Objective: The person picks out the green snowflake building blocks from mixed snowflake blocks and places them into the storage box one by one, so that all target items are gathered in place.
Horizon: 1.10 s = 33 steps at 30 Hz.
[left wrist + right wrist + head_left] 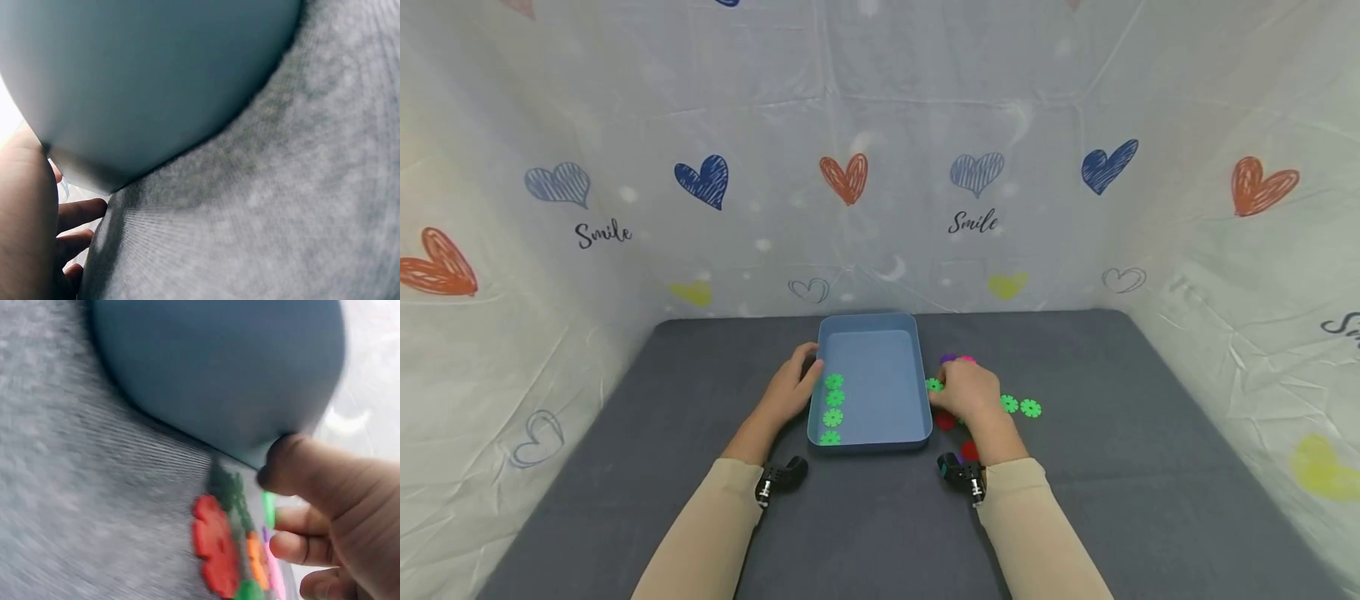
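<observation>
Fingers of the right hand (972, 390) pinch a green disc (934, 385) beside the blue tray (880, 375); the left hand (790, 388), loosely extended, touches its side.

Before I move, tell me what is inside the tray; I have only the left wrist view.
Observer: Four green flower pieces lie in a row along the left side of the tray.
Operator: Now report the right hand.
Observer: It seems to pinch another green piece by the tray's right wall.
Operator: Say what lies just right of that hand.
Observer: Two more green pieces, side by side on the dark table.
</observation>
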Each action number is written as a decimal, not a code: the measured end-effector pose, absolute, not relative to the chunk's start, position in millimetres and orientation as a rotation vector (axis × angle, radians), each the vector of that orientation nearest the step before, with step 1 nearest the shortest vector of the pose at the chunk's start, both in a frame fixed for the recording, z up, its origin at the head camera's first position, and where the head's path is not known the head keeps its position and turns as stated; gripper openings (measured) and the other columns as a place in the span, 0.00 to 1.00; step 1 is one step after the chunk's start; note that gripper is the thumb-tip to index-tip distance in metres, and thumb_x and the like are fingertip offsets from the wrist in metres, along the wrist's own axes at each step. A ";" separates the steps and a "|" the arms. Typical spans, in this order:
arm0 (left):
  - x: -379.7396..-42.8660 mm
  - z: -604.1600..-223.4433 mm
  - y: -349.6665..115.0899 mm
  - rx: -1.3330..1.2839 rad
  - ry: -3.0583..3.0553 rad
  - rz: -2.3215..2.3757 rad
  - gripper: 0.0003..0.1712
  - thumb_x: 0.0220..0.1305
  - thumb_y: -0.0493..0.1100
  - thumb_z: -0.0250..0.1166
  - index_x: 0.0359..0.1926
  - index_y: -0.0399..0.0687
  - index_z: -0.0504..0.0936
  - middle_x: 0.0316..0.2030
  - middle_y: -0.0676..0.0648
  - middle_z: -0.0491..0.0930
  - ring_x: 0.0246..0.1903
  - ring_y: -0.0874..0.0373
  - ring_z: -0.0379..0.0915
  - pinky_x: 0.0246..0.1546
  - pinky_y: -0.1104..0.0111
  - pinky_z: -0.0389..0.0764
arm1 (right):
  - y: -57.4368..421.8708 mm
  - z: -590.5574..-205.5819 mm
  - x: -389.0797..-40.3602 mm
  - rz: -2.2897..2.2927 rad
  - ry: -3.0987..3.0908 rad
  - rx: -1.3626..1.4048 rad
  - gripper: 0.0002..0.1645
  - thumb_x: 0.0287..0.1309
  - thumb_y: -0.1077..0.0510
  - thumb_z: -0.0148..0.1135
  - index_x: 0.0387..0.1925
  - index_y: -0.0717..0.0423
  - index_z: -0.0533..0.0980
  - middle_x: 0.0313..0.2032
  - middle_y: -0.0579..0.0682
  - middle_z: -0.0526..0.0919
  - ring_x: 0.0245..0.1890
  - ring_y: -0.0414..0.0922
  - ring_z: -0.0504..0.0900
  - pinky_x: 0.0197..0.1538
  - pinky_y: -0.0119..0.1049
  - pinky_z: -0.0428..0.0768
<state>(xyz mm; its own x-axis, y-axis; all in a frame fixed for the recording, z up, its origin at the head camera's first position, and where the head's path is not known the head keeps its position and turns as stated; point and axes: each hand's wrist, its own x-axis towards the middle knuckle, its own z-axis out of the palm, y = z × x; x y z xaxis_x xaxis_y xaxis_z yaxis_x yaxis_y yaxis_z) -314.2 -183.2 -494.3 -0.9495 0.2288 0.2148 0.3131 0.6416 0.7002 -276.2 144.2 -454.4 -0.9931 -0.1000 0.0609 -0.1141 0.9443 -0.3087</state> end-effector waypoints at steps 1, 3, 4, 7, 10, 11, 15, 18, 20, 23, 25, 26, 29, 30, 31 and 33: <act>-314.1 -494.5 -183.1 -0.457 -2.747 -1.201 0.29 0.83 0.52 0.48 0.75 0.42 0.61 0.68 0.32 0.69 0.67 0.37 0.66 0.66 0.42 0.65 | 145.7 -454.1 -276.6 0.509 -3.039 0.153 0.17 0.54 0.43 0.70 0.26 0.51 0.79 0.22 0.41 0.74 0.21 0.40 0.70 0.23 0.38 0.68; -314.2 -494.7 -183.4 -0.462 -2.748 -1.195 0.30 0.83 0.52 0.48 0.75 0.41 0.61 0.68 0.32 0.69 0.67 0.36 0.66 0.66 0.42 0.65 | 149.3 -451.9 -276.2 0.577 -3.010 0.115 0.14 0.54 0.45 0.68 0.31 0.52 0.82 0.23 0.40 0.76 0.22 0.39 0.70 0.23 0.36 0.67; -314.3 -494.7 -183.6 -0.463 -2.751 -1.193 0.30 0.83 0.53 0.48 0.75 0.41 0.61 0.68 0.32 0.69 0.67 0.36 0.66 0.65 0.42 0.65 | 151.2 -451.1 -276.0 0.624 -2.989 0.099 0.14 0.54 0.46 0.67 0.33 0.53 0.82 0.24 0.41 0.77 0.22 0.39 0.71 0.24 0.36 0.68; -314.5 -494.3 -183.7 -0.458 -2.756 -1.192 0.30 0.83 0.53 0.47 0.75 0.42 0.61 0.68 0.32 0.69 0.67 0.36 0.66 0.65 0.42 0.66 | 155.1 -446.2 -273.6 0.779 -2.915 0.066 0.22 0.57 0.48 0.67 0.50 0.55 0.84 0.36 0.45 0.86 0.31 0.42 0.82 0.33 0.41 0.80; -314.7 -493.5 -184.7 -0.446 -2.758 -1.192 0.30 0.83 0.53 0.48 0.75 0.42 0.61 0.68 0.32 0.69 0.67 0.37 0.66 0.66 0.42 0.65 | 154.1 -440.5 -272.3 0.959 -2.861 0.047 0.25 0.60 0.49 0.68 0.55 0.58 0.82 0.40 0.49 0.86 0.35 0.47 0.83 0.39 0.45 0.81; -314.9 -493.4 -185.1 -0.443 -2.757 -1.191 0.30 0.83 0.53 0.48 0.75 0.42 0.61 0.68 0.32 0.69 0.67 0.37 0.66 0.66 0.42 0.65 | 153.1 -438.5 -272.0 1.014 -2.843 0.046 0.25 0.61 0.50 0.68 0.56 0.58 0.81 0.40 0.49 0.85 0.36 0.48 0.82 0.40 0.46 0.80; -315.5 -493.7 -186.6 -0.435 -2.755 -1.182 0.30 0.82 0.53 0.47 0.75 0.41 0.61 0.68 0.32 0.68 0.67 0.36 0.65 0.66 0.42 0.65 | 144.7 -430.2 -271.9 1.160 -2.768 0.063 0.24 0.59 0.51 0.66 0.55 0.56 0.81 0.39 0.49 0.82 0.37 0.48 0.79 0.40 0.45 0.78; -315.4 -493.8 -187.2 -0.426 -2.755 -1.183 0.30 0.82 0.52 0.48 0.75 0.41 0.61 0.68 0.32 0.69 0.67 0.37 0.65 0.66 0.41 0.65 | 135.5 -424.7 -272.4 1.238 -2.717 0.122 0.23 0.58 0.52 0.66 0.54 0.56 0.81 0.38 0.48 0.82 0.36 0.48 0.80 0.39 0.46 0.79; -315.3 -493.8 -187.2 -0.420 -2.757 -1.186 0.29 0.82 0.52 0.48 0.75 0.42 0.61 0.68 0.33 0.69 0.67 0.37 0.66 0.66 0.42 0.65 | 129.3 -422.1 -273.2 1.293 -2.694 0.171 0.22 0.59 0.53 0.66 0.54 0.56 0.81 0.37 0.48 0.83 0.36 0.47 0.81 0.39 0.46 0.80; -315.6 -494.1 -185.9 -0.435 -2.751 -1.194 0.29 0.82 0.52 0.48 0.74 0.42 0.62 0.67 0.33 0.71 0.66 0.38 0.67 0.65 0.43 0.66 | 120.2 -420.0 -276.3 1.350 -2.682 0.237 0.22 0.61 0.54 0.67 0.55 0.57 0.81 0.37 0.48 0.83 0.36 0.46 0.82 0.39 0.45 0.81; -315.9 -494.4 -184.9 -0.444 -2.744 -1.196 0.29 0.82 0.52 0.48 0.74 0.41 0.62 0.66 0.33 0.71 0.65 0.38 0.68 0.65 0.43 0.67 | 114.6 -418.6 -279.9 1.362 -2.679 0.284 0.22 0.61 0.56 0.68 0.56 0.57 0.81 0.37 0.48 0.83 0.37 0.45 0.82 0.40 0.44 0.81; -316.1 -494.8 -184.5 -0.447 -2.741 -1.193 0.29 0.82 0.52 0.48 0.74 0.41 0.62 0.66 0.33 0.71 0.65 0.38 0.68 0.64 0.42 0.67 | 111.5 -417.8 -282.0 1.363 -2.679 0.309 0.21 0.62 0.56 0.68 0.56 0.58 0.82 0.37 0.48 0.83 0.37 0.45 0.82 0.40 0.44 0.81; -316.1 -494.9 -183.4 -0.438 -2.742 -1.192 0.29 0.82 0.51 0.48 0.74 0.41 0.62 0.66 0.33 0.72 0.65 0.38 0.69 0.64 0.42 0.67 | 102.2 -414.8 -289.0 1.386 -2.673 0.382 0.21 0.61 0.57 0.69 0.55 0.58 0.82 0.37 0.48 0.83 0.36 0.45 0.82 0.39 0.43 0.80; -316.2 -495.0 -183.0 -0.433 -2.743 -1.190 0.29 0.82 0.51 0.49 0.74 0.41 0.62 0.66 0.33 0.72 0.65 0.38 0.68 0.65 0.42 0.67 | 99.1 -414.0 -291.4 1.405 -2.669 0.411 0.21 0.61 0.58 0.68 0.55 0.58 0.82 0.37 0.49 0.83 0.36 0.46 0.81 0.39 0.43 0.80; -316.3 -495.1 -182.7 -0.431 -2.744 -1.191 0.29 0.82 0.51 0.49 0.74 0.41 0.62 0.66 0.33 0.71 0.65 0.38 0.68 0.65 0.42 0.67 | 96.0 -413.7 -293.9 1.421 -2.670 0.437 0.21 0.61 0.59 0.68 0.56 0.58 0.82 0.37 0.49 0.83 0.36 0.46 0.81 0.38 0.42 0.80; -316.8 -495.3 -182.1 -0.424 -2.749 -1.192 0.28 0.82 0.51 0.49 0.74 0.42 0.63 0.66 0.33 0.71 0.66 0.38 0.68 0.65 0.43 0.66 | 89.5 -412.8 -297.9 1.473 -2.670 0.489 0.22 0.61 0.60 0.68 0.57 0.59 0.82 0.38 0.50 0.83 0.37 0.46 0.81 0.39 0.42 0.79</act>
<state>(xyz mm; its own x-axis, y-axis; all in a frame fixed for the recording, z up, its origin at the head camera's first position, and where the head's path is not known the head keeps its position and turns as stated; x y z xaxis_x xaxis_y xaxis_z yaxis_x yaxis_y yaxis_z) -316.8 -182.1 -495.3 -0.9541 0.2084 0.2150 0.2993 0.6517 0.6969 -297.9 89.5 -412.8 -0.9484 -0.2483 0.1975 -0.2995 0.4953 -0.8155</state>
